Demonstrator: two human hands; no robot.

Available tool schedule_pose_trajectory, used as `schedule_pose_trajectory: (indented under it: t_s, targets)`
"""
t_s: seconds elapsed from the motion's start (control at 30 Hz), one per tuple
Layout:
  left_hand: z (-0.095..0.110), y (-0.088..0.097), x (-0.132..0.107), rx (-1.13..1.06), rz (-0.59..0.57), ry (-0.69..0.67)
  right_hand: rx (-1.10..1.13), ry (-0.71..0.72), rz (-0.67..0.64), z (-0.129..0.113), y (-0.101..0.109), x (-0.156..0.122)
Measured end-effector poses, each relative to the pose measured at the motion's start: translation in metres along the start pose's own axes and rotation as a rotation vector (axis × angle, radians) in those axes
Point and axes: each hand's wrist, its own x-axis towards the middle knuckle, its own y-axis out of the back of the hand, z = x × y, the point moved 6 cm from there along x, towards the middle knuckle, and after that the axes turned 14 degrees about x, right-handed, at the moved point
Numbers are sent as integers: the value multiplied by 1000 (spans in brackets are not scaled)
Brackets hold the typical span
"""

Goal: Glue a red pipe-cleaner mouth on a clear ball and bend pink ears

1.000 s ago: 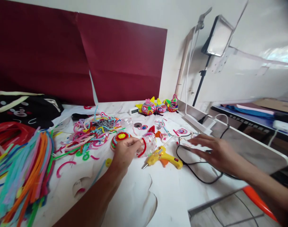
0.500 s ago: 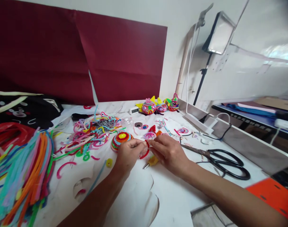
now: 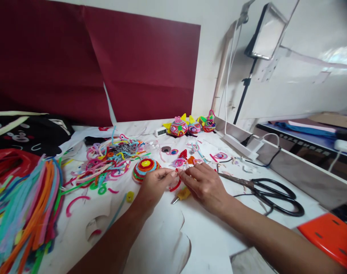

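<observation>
Between my two hands is a curved piece of red pipe cleaner (image 3: 175, 186). My left hand (image 3: 154, 188) pinches it from the left, thumb and fingertips together. From the right, the fingers of my right hand (image 3: 206, 186) close on it as well, partly hiding it. Just behind my left hand sits a round ball wound in coloured pipe cleaner (image 3: 144, 169), yellow at its centre with red, orange and blue rings. A yellow tool with a metal tip (image 3: 181, 195) lies under my right hand.
Large black-handled scissors (image 3: 268, 192) lie right of my right hand. At left are a bundle of pipe cleaners (image 3: 30, 209) and a tangled pile of scraps (image 3: 113, 156). Finished colourful figures (image 3: 179, 126) and a small digital timer (image 3: 160, 132) stand at the back. A white power strip (image 3: 241, 147) runs along the right.
My fingertips have drawn closer together over the red pipe cleaner, so less of its upper part shows. The camera view has shifted slightly; the things on the table lie as before.
</observation>
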Motion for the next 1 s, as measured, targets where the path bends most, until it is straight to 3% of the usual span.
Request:
schedule_pose_trajectory:
  t_s: [0.3,0.67,1.0]
  targets:
    - [-4,-1,-1,-40,-5,17,12,38,42,2,0,-5]
    - [-6,-4,1,10,-19,-93,47,43,54,3,-1,-6]
    - [-5,-3,1,33,-11,-100,74,42,65,3,-2,-7]
